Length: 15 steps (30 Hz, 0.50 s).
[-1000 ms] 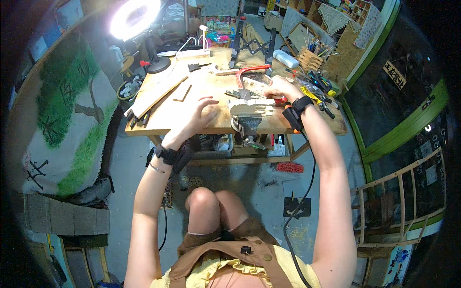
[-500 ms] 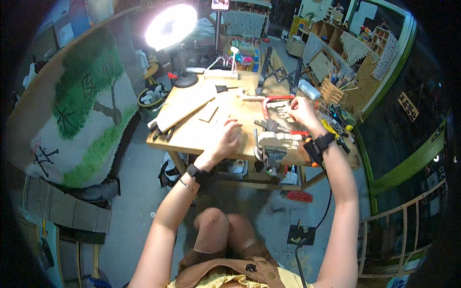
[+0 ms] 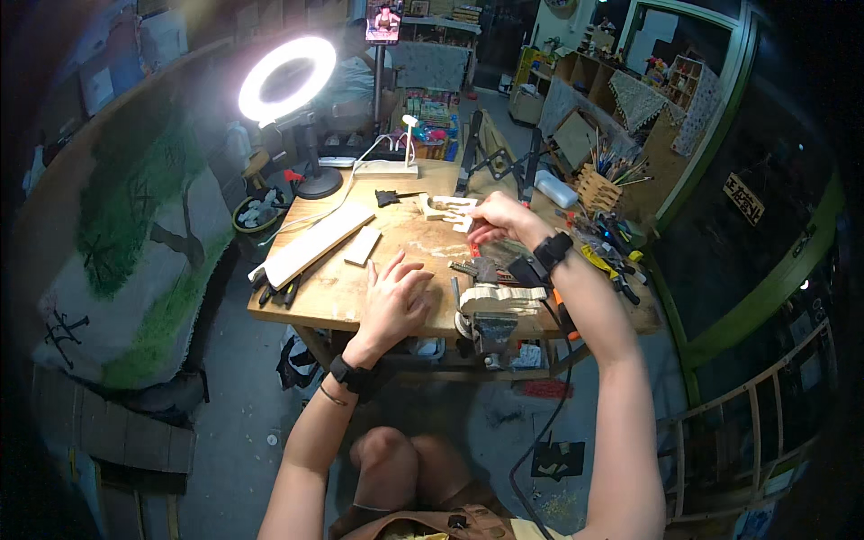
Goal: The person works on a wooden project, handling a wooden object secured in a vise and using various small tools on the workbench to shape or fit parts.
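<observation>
My right hand point(image 3: 504, 219) is closed on a pale wooden cut-out point(image 3: 454, 207) with finger-like notches, held over the far middle of the workbench point(image 3: 342, 301). Beneath it shows a bit of a red saw frame point(image 3: 474, 251), mostly hidden by the hand and cut-out. My left hand point(image 3: 393, 301) hovers by the bench's near edge, fingers apart and nothing in them. Between my arms, a bench vise point(image 3: 494, 335) carries a wavy-edged wooden piece point(image 3: 504, 298). A black tool point(image 3: 389, 198) with a thin shaft lies beyond the cut-out.
A long board point(image 3: 319, 243) and a small wood block point(image 3: 363, 246) lie at the left. Behind them stand a ring light point(image 3: 310, 54) and a power strip point(image 3: 387, 169). Hand tools point(image 3: 612, 256) crowd the right edge. A black cable hangs from my right forearm.
My right hand has moved left from beside the red saw, bringing the notched cut-out with it. My left hand's fingers have spread. The head view has shifted slightly.
</observation>
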Each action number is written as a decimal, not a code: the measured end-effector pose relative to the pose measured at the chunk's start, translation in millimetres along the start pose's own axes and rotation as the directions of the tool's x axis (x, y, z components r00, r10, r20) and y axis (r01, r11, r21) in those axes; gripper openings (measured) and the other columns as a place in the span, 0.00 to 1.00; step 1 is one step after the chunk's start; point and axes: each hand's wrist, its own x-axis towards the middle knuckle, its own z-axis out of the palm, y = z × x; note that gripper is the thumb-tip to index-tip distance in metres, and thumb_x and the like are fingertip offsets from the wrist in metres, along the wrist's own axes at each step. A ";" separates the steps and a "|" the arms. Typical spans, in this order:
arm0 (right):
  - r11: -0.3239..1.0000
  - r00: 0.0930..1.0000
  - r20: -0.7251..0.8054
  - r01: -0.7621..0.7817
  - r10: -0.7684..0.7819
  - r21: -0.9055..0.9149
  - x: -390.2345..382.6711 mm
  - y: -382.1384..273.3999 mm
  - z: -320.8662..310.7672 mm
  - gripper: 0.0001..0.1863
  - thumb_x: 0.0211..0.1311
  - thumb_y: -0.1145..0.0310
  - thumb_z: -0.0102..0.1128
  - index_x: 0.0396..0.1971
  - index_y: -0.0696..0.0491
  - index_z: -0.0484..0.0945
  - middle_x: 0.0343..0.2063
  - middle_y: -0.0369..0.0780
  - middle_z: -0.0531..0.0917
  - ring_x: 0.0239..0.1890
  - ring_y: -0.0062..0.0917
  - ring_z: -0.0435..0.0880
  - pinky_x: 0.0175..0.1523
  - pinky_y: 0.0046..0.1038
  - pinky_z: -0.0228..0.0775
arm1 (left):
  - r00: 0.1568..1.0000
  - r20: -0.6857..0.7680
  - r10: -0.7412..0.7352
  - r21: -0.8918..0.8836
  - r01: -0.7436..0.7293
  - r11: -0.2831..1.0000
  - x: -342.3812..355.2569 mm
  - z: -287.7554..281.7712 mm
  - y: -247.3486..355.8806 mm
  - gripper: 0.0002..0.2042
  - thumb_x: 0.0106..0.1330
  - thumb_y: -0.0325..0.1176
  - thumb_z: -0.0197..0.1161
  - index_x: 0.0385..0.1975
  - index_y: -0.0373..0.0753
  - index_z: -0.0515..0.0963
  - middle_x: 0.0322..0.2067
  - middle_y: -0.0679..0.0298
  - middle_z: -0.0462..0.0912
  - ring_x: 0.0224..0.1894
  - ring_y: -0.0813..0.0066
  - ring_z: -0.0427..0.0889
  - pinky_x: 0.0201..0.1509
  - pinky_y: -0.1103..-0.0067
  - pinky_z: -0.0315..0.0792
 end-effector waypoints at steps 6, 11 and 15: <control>0.987 0.976 0.168 -0.152 0.141 0.059 31.4 0.0 -5.4 0.20 0.62 0.70 0.55 0.45 0.73 0.70 0.40 0.57 0.79 0.40 0.36 0.84 0.42 0.26 0.81 | 0.997 0.071 -0.018 0.077 0.012 0.997 -0.2 -6.5 6.8 0.14 0.56 0.36 0.63 0.42 0.45 0.78 0.49 0.65 0.76 0.63 0.59 0.63 0.65 0.43 0.42; 0.975 0.966 0.218 -0.097 0.140 -0.198 5.6 -10.9 -5.5 0.18 0.65 0.62 0.53 0.39 0.65 0.73 0.33 0.48 0.81 0.34 0.28 0.84 0.36 0.22 0.81 | 0.997 0.077 -0.016 0.080 0.009 0.997 -0.8 -6.4 5.0 0.13 0.57 0.37 0.62 0.43 0.46 0.78 0.49 0.67 0.75 0.63 0.61 0.63 0.65 0.42 0.41; 0.911 0.970 0.243 0.086 0.015 -0.403 -36.4 -20.1 -8.0 0.24 0.63 0.60 0.54 0.51 0.62 0.67 0.39 0.43 0.79 0.32 0.24 0.83 0.33 0.22 0.77 | 0.996 0.089 -0.023 0.076 0.017 0.997 -0.5 -3.3 4.6 0.14 0.57 0.38 0.63 0.43 0.47 0.77 0.49 0.68 0.76 0.64 0.61 0.62 0.65 0.41 0.40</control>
